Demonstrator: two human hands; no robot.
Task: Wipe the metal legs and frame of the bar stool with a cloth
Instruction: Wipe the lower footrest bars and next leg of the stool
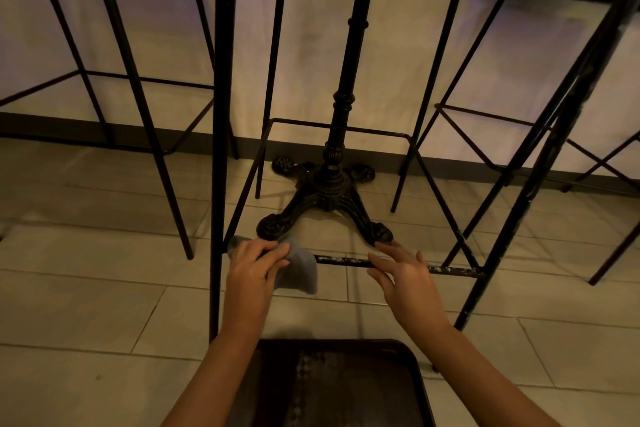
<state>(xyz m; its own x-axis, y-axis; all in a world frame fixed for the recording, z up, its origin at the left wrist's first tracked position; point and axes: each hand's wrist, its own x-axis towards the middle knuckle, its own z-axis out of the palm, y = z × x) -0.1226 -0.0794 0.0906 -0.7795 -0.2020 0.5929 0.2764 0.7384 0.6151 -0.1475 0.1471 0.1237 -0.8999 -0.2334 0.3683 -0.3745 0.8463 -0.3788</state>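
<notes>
Left hand point(254, 265) — fingers curled, gripping grey cloth point(299, 269) over footrest bar point(346, 261) | right hand point(403, 272) — fingers relaxed, spread, thumb under the bar, gripping nothing

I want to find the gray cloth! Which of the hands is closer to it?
The left. The left hand grips the gray cloth on the stool's front rung. The right hand is farther right along that rung, apart from the cloth.
</notes>
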